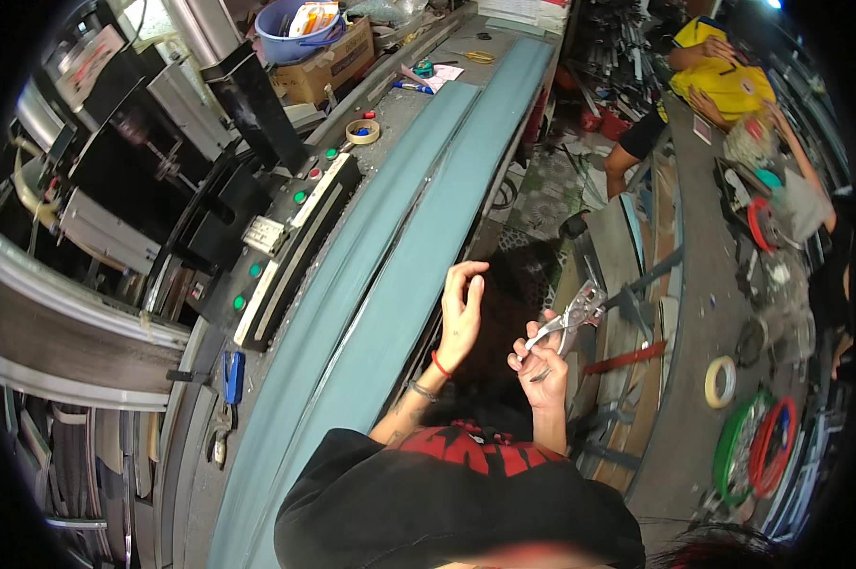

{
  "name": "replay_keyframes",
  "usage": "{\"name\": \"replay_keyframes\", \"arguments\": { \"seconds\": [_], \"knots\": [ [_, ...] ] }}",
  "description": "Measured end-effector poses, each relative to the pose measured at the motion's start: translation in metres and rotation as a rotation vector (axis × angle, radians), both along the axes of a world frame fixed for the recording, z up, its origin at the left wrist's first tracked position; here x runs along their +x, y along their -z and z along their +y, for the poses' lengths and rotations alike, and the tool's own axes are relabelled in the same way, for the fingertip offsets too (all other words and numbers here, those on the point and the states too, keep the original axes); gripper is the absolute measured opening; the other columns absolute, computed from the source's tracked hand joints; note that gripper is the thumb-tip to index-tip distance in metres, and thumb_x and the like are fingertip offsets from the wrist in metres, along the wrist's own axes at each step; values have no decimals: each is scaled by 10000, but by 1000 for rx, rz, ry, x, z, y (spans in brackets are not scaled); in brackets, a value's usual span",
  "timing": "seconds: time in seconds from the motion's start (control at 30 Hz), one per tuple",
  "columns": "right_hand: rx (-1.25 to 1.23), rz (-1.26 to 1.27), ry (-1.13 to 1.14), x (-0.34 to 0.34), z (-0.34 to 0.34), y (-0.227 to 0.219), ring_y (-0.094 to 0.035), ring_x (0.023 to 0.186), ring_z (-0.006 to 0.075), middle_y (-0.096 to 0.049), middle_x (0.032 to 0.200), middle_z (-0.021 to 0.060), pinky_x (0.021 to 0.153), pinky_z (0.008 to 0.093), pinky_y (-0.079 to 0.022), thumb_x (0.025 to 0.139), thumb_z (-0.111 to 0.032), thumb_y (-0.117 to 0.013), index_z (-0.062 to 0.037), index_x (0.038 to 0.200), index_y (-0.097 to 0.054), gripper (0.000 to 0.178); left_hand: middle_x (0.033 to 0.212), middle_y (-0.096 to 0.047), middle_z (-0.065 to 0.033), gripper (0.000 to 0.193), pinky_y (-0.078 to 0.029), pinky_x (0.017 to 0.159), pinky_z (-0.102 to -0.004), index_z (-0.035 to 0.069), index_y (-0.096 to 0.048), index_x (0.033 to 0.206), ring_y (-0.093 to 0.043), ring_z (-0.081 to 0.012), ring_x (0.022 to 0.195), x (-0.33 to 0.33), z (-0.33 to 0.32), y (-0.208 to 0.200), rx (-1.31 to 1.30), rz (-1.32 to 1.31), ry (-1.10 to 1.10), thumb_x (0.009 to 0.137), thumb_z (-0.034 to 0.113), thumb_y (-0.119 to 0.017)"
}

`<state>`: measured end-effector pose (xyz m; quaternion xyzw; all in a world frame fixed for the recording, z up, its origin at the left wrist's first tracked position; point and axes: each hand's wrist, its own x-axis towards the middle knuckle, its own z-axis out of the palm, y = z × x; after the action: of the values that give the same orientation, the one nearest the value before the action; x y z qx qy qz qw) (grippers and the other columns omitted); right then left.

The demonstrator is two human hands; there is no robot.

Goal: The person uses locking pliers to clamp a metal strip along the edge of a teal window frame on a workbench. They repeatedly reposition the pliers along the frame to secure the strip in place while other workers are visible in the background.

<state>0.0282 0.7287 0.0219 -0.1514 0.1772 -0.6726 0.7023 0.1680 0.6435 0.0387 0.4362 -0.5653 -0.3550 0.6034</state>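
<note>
Okay, slip risk: a loosened grip looked like the main way to lose the silver plier-like tool [584, 305], since its head stuck out well past the fingers; my guess was a drop toward the floor [546, 194].
Pinch risk: a sudden squeeze with a finger between the handles could've nipped it, imo.
Scratch risk: swinging that metal head left might've marked the long blue-green strips [428, 242].
Tool spot: in the right hand [544, 368], handle ends down by the fingers, head poking up and off to the right.
Right-hand grip: fingers curled round the handles, hand mostly closed on the tool.
Left hand [461, 318]: nothing in it that I could see, fingers loosely bent, hanging near the strips' right edge; couldn't tell if it actually touched them.
</note>
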Motion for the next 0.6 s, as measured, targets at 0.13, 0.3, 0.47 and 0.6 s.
{"name": "replay_keyframes", "arguments": {
  "seconds": [0.13, 0.3, 0.47, 0.6],
  "knots": [
    [61, 40, -2, -29, -91, 11, -463, 725, 175, -432, 983, 44, 585, 309, -400, 771, 20, -459, -197, 1297, -351, 580, 1034, -535, -126, 200, -397, 894, -361, 27, -595, 1033, -514, -281, 998, 0, -99, 13, -2, -352, -168, 895, 129, -493],
    [146, -8, -182, -73, -218, 22, -462, 702, 177, -435, 951, 50, 557, 312, -396, 757, 43, -452, -198, 1284, -339, 591, 963, -579, -116, 156, -441, 805, -357, 53, -626, 970, -555, -276, 924, 1, -219, 36, 77, -447, -325, 852, 56, -525],
    [104, 102, -364, -128, -338, 14, -461, 702, 184, -433, 958, 65, 546, 314, -398, 751, 55, -459, -172, 1292, -325, 601, 1047, -528, -90, 263, -426, 789, -387, 91, -587, 1031, -492, -284, 948, 8, -321, 51, 33, -956, -551, 770, 61, -606],
    [90, 143, -435, -151, -425, 8, -456, 709, 187, -436, 983, 70, 551, 319, -396, 753, 49, -443, -168, 1316, -312, 618, 1012, -499, -83, 276, -391, 779, -393, 99, -547, 943, -468, -277, 953, 21, -364, 66, 226, -1060, -567, 723, 177, -696]
  ]
}}
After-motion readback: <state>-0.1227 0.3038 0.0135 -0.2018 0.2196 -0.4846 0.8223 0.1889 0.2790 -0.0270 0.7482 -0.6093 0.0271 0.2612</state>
